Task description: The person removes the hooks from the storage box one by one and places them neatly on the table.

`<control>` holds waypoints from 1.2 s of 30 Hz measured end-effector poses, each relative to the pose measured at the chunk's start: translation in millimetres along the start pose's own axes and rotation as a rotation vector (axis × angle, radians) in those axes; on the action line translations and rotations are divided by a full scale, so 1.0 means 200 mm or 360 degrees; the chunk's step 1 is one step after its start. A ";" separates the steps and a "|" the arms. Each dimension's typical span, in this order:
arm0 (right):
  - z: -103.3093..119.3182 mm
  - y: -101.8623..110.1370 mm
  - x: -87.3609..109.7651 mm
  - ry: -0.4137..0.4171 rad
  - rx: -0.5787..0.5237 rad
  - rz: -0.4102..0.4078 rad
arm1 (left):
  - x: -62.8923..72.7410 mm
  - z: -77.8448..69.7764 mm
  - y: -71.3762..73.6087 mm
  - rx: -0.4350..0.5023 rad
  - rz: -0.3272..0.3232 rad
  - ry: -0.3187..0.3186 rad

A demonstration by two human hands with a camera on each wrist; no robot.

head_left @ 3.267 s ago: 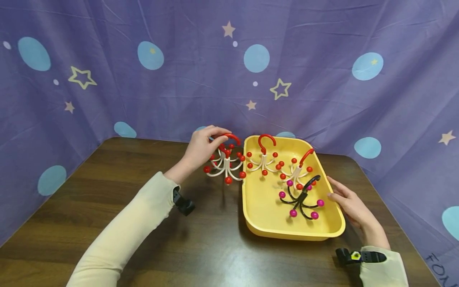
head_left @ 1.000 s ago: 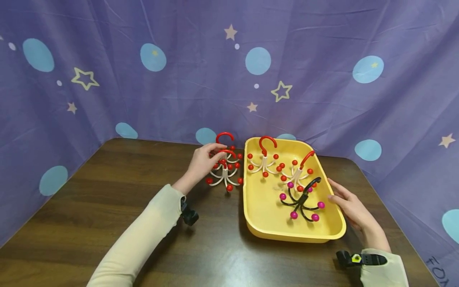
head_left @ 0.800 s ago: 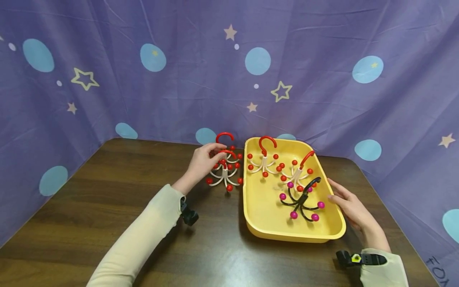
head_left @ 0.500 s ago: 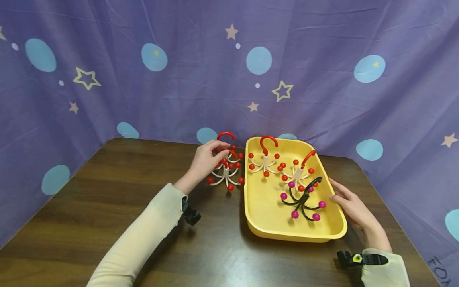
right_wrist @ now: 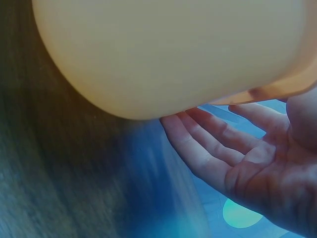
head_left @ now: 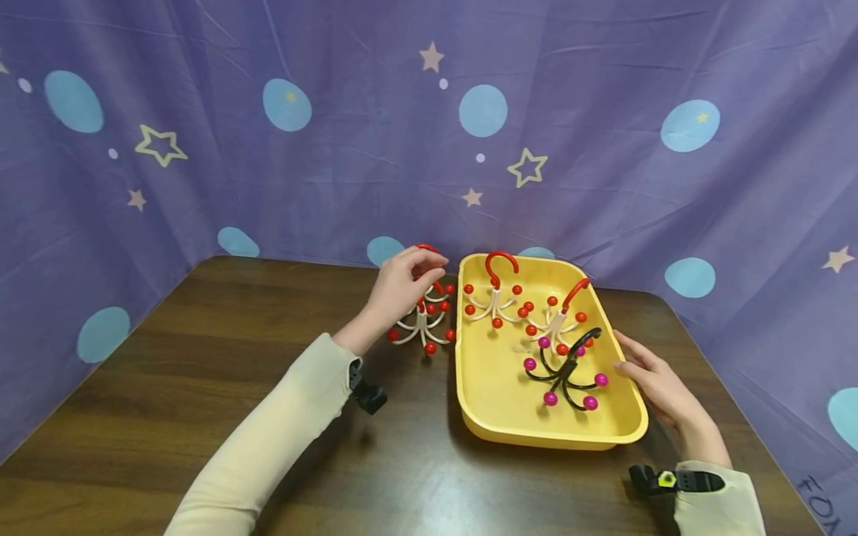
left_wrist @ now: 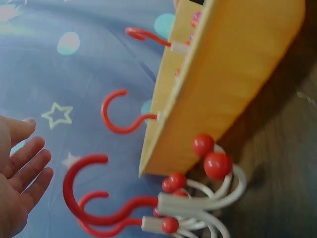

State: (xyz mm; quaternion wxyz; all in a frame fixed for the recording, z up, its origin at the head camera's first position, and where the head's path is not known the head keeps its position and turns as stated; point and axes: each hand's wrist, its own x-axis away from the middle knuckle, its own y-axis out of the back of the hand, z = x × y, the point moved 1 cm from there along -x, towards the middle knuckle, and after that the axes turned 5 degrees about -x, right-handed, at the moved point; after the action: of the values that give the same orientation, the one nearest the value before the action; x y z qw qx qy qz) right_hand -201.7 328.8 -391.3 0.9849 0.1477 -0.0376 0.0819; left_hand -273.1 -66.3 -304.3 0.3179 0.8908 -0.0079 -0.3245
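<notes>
Left of the yellow tray, two white multi-arm hangers with red hooks and red ball tips stand on the table: a nearer hanger and a farther hanger. My left hand is over them, partly covering their hooks in the head view. The left wrist view shows it apart from both hooks, holding nothing. My right hand rests against the tray's right side, thumb by the rim. In the right wrist view, its extended fingers touch the tray's outside.
Inside the tray are two white hangers with red hooks, one upright hanger and one leaning hanger, plus a black hanger with magenta balls. A brown wooden table lies under everything, with a purple curtain behind.
My left hand set the nearer hanger down from the raised spot where it pinched its hook, then let go and moved up and right. The right hand and tray stay put.
</notes>
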 end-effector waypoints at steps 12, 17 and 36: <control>0.01 0.00 0.00 -0.0015 -0.0015 0.0031 | -0.03 -0.20 -0.11 0.0045 0.0247 -0.0006; 0.02 0.00 0.00 -0.0028 -0.0005 0.0035 | -0.03 -0.26 -0.18 0.0076 0.0356 -0.0022; 0.02 0.00 0.01 -0.0005 -0.0004 0.0043 | 0.06 -0.51 -0.47 0.0132 0.0758 -0.0094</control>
State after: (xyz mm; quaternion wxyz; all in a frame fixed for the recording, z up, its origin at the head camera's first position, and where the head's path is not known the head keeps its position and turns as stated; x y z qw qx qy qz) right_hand -199.7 327.8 -388.3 0.9838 0.1463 -0.0413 0.0950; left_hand -222.7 64.1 -304.5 0.3482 0.8663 -0.2404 -0.2657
